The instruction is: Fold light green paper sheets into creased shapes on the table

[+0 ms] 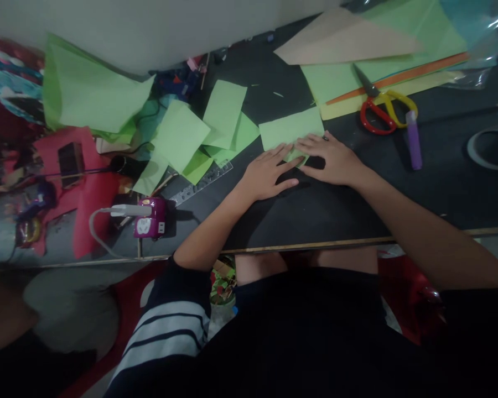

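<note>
A light green paper rectangle (291,126) lies on the dark table (274,221) under the fingertips of both hands. My left hand (268,172) rests on its lower edge, fingers spread and thumb apart. From the right, my right hand (330,159) lies on the same edge, its fingers stretched out and its thumb near the left fingers. A small green folded part (295,159) shows between the hands. More green sheets (182,135) lie to the left, beside a clear ruler (201,182).
Scissors (384,105) with red and yellow handles and a purple tube (414,141) lie right. Large coloured sheets (348,36) are behind. A tape roll (492,148) sits far right. A purple plug adapter (149,218) stands left; another person's arm (8,309) shows lower left.
</note>
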Tool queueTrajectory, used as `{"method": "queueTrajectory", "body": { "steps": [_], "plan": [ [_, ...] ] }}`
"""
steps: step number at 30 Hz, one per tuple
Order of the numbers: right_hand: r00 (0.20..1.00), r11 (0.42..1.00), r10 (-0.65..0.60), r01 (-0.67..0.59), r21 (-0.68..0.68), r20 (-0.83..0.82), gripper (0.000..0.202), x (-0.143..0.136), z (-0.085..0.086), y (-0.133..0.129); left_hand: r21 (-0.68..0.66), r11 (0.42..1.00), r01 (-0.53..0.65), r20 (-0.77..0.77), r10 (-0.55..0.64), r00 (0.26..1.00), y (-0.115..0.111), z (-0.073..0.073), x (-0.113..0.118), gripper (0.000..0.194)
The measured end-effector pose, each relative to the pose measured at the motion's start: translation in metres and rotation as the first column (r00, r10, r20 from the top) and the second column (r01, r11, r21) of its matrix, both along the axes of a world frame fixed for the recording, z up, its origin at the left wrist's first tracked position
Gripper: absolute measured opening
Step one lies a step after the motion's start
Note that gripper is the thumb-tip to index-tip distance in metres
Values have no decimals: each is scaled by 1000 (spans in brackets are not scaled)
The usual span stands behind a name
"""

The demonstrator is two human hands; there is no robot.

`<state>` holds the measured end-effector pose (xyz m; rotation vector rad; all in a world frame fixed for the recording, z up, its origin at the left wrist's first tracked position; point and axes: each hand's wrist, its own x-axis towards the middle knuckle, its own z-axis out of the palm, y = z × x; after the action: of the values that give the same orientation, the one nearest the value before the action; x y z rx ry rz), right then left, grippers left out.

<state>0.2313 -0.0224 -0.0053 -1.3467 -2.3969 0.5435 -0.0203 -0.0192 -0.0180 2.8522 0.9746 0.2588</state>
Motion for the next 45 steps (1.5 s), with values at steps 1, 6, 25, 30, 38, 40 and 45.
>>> {"method": "queueTrajectory", "body": {
  "steps": [1, 6, 25, 30, 38, 40, 45],
  "plan": [
    [1000, 1000, -15, 15, -6, -14, 58, 0, 0, 0, 2, 1000, -2, -2, 2, 1000, 0, 0, 0, 74],
    [993, 995, -100, 99, -22, -63, 46, 0, -2, 5, -5, 1000, -2, -1, 2, 1000, 0, 0, 0, 75],
    [969, 978, -207, 201, -59, -138, 43, -4, 2, 10, -57, 998, -28, -44, 25, 999, -1, 5, 2, 80],
    [991, 991, -125, 122, -55, -56, 55, 2, 1, 12, -41, 999, -11, 0, 11, 1000, 0, 2, 1, 78],
    [994, 992, -103, 99, -81, -47, 60, 3, -1, 10, -45, 999, -17, -20, 16, 1000, -2, 7, 1, 76],
    [992, 993, -104, 100, -57, -76, 54, 3, -2, 6, -49, 999, -22, -20, 21, 1000, -2, 7, 2, 74],
    [996, 996, -88, 88, 8, -30, 52, -2, 1, -4, -55, 998, -12, 23, 13, 1000, -1, 2, 0, 84]
  ]
}}
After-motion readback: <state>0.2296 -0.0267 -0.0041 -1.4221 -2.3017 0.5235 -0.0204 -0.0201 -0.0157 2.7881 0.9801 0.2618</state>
